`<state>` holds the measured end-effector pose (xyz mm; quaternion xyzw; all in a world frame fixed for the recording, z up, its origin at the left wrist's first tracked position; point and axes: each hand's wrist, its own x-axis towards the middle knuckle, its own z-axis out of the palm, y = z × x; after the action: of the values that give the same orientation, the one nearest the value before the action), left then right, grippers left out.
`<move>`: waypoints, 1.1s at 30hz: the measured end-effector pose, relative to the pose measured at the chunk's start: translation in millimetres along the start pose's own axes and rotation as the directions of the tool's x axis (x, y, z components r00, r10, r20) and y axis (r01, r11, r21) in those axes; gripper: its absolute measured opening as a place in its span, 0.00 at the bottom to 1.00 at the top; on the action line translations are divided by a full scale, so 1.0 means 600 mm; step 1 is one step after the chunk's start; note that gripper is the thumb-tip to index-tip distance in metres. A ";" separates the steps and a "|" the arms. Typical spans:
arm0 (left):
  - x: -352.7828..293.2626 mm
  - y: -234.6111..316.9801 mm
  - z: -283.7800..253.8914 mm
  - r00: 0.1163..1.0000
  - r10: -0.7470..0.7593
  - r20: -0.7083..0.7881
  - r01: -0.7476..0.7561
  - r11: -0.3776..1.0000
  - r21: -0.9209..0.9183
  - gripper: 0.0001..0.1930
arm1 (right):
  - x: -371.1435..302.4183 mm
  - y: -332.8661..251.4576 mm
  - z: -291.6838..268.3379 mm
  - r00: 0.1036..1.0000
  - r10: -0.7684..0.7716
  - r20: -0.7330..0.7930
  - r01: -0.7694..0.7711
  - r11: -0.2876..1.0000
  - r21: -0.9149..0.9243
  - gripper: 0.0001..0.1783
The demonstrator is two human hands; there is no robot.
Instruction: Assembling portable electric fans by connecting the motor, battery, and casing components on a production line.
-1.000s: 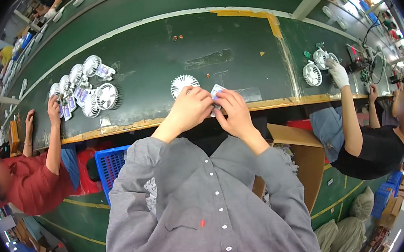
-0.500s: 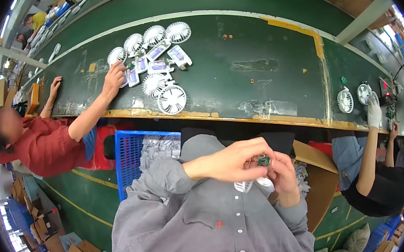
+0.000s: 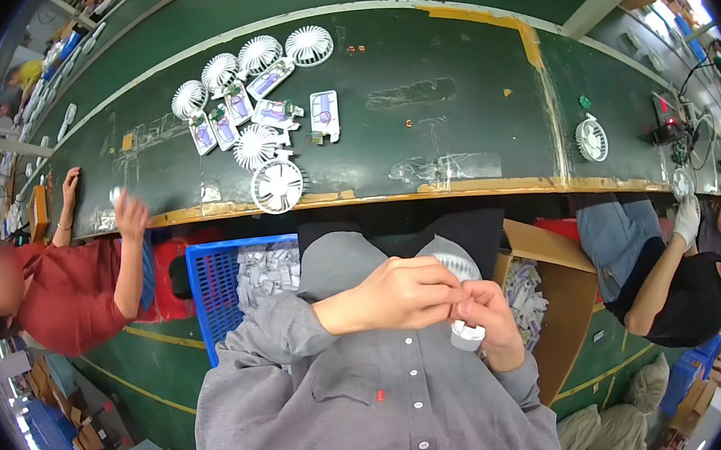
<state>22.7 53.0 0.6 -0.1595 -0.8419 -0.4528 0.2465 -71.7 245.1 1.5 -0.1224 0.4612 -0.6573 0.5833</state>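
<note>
Both hands are on the near side of the green table (image 3: 465, 50), just off its front edge, above the person's lap. Between them is a white fan (image 3: 457, 265), out over that edge and clear of the table, its ribbed head toward the table and its white lower end away from it. The right hand (image 3: 489, 312) is closed round the fan's handle. The left hand (image 3: 393, 295) has its fingers bent and narrow at the fan's middle; I cannot tell what their tips pinch, since the fingers hide it.

On the left half of the table lie more fans (image 3: 277, 185) in a loose cluster, several with open handles showing purple insides. One open handle (image 3: 325, 116) lies just beside them, toward the table's middle. Near the table's right end are a single fan (image 3: 593, 140) and a small green piece (image 3: 585, 103).

Below the table's front edge, to the left, is a blue basket (image 3: 204, 296) of white parts; to the right is a cardboard box (image 3: 571, 317) with similar parts. A co-worker's gloved hand (image 3: 687, 219) is by the table's right end, and another co-worker's bare hand (image 3: 131, 215) is near its left end, blurred.
</note>
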 end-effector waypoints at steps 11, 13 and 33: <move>0.003 0.015 0.082 0.998 -0.051 0.039 0.055 0.991 -0.123 0.07 | -0.093 0.042 -0.041 0.966 0.026 -0.256 -0.049 0.995 -0.086 0.09; -0.012 0.022 0.100 0.997 -0.033 0.071 0.031 0.999 0.031 0.06 | -0.104 0.032 -0.020 0.901 -0.108 -0.420 -0.116 0.873 -0.474 0.05; 0.049 -0.019 0.074 0.776 -0.572 0.267 0.491 0.281 -0.825 0.08 | -0.021 0.082 -0.118 0.827 -0.527 -0.196 0.305 0.712 -0.632 0.51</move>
<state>-19.3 85.5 -11.6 0.0477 -0.4901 -0.8703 0.0011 -85.3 294.3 -68.9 -0.2718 0.6962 -0.6130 0.2561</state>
